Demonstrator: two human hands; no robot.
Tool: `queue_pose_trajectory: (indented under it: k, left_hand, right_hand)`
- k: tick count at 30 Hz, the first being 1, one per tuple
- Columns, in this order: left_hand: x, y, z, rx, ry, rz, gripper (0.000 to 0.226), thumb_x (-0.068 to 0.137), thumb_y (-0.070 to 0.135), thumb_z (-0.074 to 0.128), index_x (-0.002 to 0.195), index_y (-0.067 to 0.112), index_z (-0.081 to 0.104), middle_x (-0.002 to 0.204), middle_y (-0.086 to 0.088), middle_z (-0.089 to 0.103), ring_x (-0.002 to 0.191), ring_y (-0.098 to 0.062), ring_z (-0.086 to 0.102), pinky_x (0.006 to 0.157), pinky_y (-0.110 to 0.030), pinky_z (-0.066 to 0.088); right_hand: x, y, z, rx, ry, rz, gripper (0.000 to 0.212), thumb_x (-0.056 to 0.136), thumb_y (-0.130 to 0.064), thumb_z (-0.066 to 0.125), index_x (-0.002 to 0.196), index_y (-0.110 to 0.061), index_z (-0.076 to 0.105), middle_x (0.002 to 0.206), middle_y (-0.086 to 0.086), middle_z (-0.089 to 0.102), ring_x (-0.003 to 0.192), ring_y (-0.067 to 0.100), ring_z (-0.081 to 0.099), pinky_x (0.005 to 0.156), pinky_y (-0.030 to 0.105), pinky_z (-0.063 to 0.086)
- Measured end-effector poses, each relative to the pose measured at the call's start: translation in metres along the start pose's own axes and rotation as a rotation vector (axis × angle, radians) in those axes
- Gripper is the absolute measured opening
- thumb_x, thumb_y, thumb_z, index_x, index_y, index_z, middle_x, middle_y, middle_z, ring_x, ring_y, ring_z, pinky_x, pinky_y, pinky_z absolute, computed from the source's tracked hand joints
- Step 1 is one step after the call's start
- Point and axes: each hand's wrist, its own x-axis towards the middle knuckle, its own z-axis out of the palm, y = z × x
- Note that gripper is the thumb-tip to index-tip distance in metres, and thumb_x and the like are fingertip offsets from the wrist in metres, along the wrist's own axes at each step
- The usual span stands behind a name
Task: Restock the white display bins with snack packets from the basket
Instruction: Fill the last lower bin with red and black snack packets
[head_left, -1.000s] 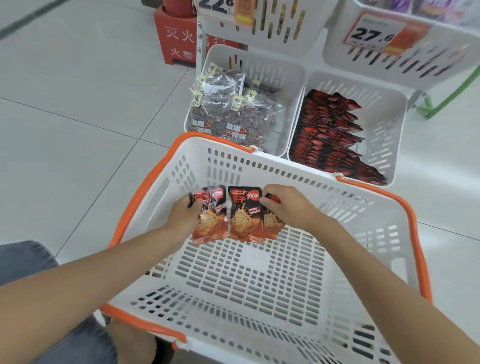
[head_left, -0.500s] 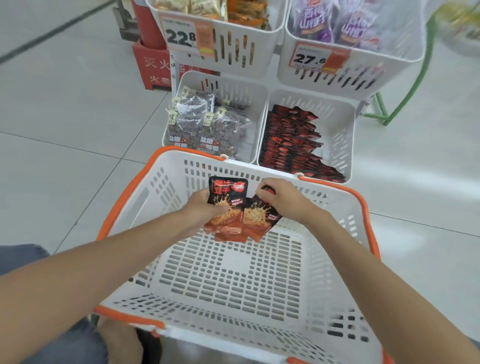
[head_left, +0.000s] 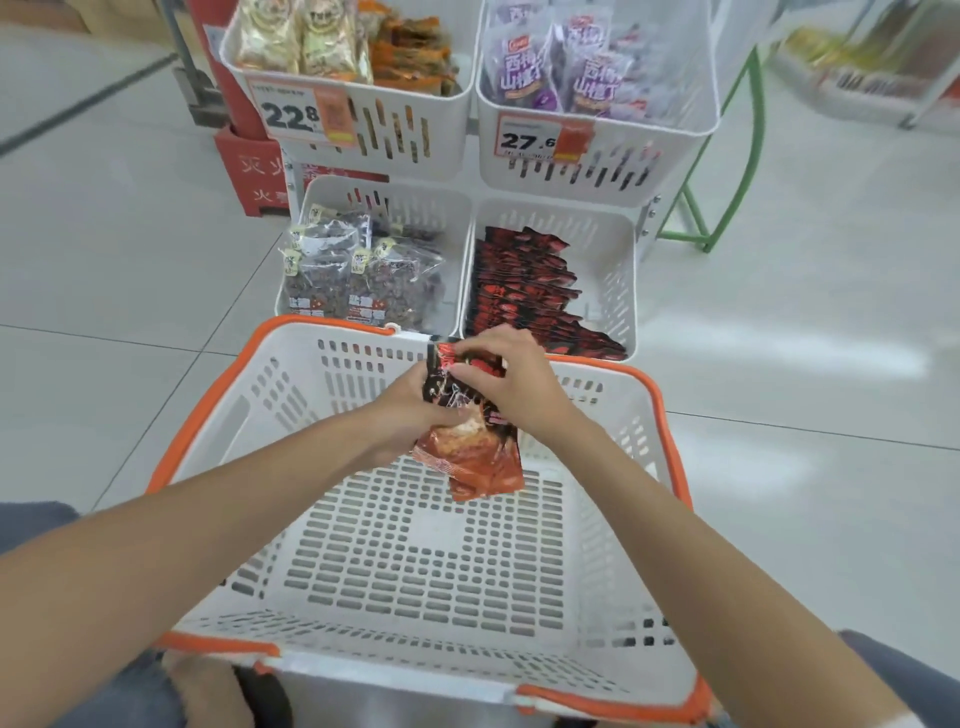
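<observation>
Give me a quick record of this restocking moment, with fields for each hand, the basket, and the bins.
left hand: left hand grips the red snack packets from the left
right hand: right hand pinches the top of the same stack
basket: white basket with orange rim, no other packets visible on its floor
lower right bin: lower right bin holds a row of matching red packets
lower left bin: lower left bin holds clear bags of dark snacks
upper bins: price tags 22.8 and 27.6
</observation>
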Motion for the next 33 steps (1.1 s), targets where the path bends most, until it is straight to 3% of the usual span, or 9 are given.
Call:
queue_pose_trajectory:
  k: [4, 9, 13, 16, 20, 23, 26, 30, 33]
  left_hand:
    - [0.008, 0.02, -0.012, -0.224, 0.164, 0.099, 0.063, 0.081, -0.004, 0.073, 0.133, 0.009, 0.041, 0.118, -0.014, 0.064, 0.1, -0.025, 0.067, 0.08, -0.042, 0.058]
    - [0.002, 0.028, 0.012, 0.063, 0.099, 0.211, 0.077, 0.092, 0.003, 0.062, 0.146, 0.036, 0.018, 0.124, 0.019, 0.049, 0.103, -0.008, 0.057, 0.092, -0.033, 0.049]
    - [0.006, 0.029, 0.008, 0.072, -0.035, 0.102, 0.061, 0.096, 0.017, 0.061, 0.14, 0.035, 0.023, 0.125, 0.003, 0.058, 0.107, -0.016, 0.063, 0.096, -0.043, 0.053]
    - [0.015, 0.033, 0.012, 0.203, -0.088, 0.151, 0.063, 0.093, 0.015, 0.065, 0.139, 0.033, 0.026, 0.127, -0.004, 0.059, 0.108, -0.021, 0.064, 0.091, -0.044, 0.056]
    - [0.045, 0.062, 0.025, 0.546, -0.164, 0.332, 0.071, 0.089, 0.026, 0.065, 0.146, 0.026, 0.021, 0.128, -0.004, 0.057, 0.103, -0.015, 0.063, 0.075, -0.03, 0.057]
    - [0.077, 0.091, 0.048, 0.806, -0.228, 0.461, 0.056, 0.086, 0.024, 0.063, 0.13, 0.023, 0.028, 0.098, -0.021, 0.062, 0.072, -0.02, 0.058, 0.064, -0.049, 0.053]
    - [0.11, 0.116, 0.079, 1.012, -0.248, 0.622, 0.071, 0.09, 0.025, 0.063, 0.144, 0.026, 0.016, 0.084, -0.008, 0.058, 0.069, -0.019, 0.054, 0.062, -0.035, 0.045]
    - [0.167, 0.116, 0.098, 1.129, -0.147, 0.852, 0.072, 0.086, 0.037, 0.07, 0.144, 0.029, 0.028, 0.125, -0.003, 0.055, 0.113, -0.023, 0.053, 0.093, -0.04, 0.047]
    - [0.209, 0.097, 0.088, 1.582, -0.071, 0.722, 0.094, 0.088, 0.063, 0.054, 0.156, 0.02, 0.006, 0.164, -0.005, 0.006, 0.151, -0.025, -0.001, 0.122, -0.051, 0.008]
  right_hand:
    - [-0.005, 0.006, -0.012, 0.331, 0.003, 0.382, 0.082, 0.087, -0.066, 0.05, 0.151, -0.02, 0.026, 0.149, 0.003, 0.039, 0.133, 0.018, 0.043, 0.109, 0.036, 0.036]
    - [-0.011, 0.007, 0.029, 0.938, -0.082, 0.672, 0.078, 0.08, -0.068, 0.06, 0.143, -0.025, 0.041, 0.139, 0.004, 0.055, 0.122, 0.025, 0.057, 0.105, 0.052, 0.044]
    - [-0.006, 0.02, 0.024, 1.021, -0.043, 0.631, 0.043, 0.098, -0.036, 0.053, 0.138, -0.024, 0.046, 0.13, 0.006, 0.061, 0.117, 0.026, 0.06, 0.097, 0.045, 0.049]
    - [-0.004, 0.024, 0.005, 0.864, -0.043, 0.474, 0.039, 0.101, -0.024, 0.049, 0.139, -0.023, 0.04, 0.126, 0.003, 0.061, 0.11, 0.02, 0.062, 0.085, 0.029, 0.052]
    - [0.02, 0.035, -0.057, 0.369, 0.05, 0.19, 0.09, 0.08, -0.011, 0.075, 0.15, -0.03, 0.022, 0.137, -0.001, 0.046, 0.118, 0.01, 0.054, 0.089, 0.031, 0.054]
    - [0.044, 0.036, -0.119, 0.129, -0.099, 0.162, 0.052, 0.071, -0.006, 0.082, 0.118, -0.017, 0.062, 0.105, 0.002, 0.069, 0.088, 0.007, 0.066, 0.082, 0.035, 0.057]
    - [0.063, 0.049, -0.158, -0.014, -0.255, 0.247, 0.034, 0.07, -0.015, 0.086, 0.097, -0.022, 0.065, 0.086, -0.006, 0.071, 0.076, 0.006, 0.067, 0.071, 0.021, 0.056]
    - [0.083, 0.1, -0.176, -0.27, -0.022, 0.242, 0.025, 0.072, -0.035, 0.08, 0.089, -0.02, 0.069, 0.084, 0.002, 0.072, 0.081, 0.025, 0.066, 0.075, 0.042, 0.056]
    - [0.091, 0.132, -0.167, -0.433, 0.025, 0.276, 0.026, 0.076, -0.048, 0.074, 0.085, -0.024, 0.066, 0.077, -0.003, 0.065, 0.076, 0.023, 0.059, 0.065, 0.031, 0.047]
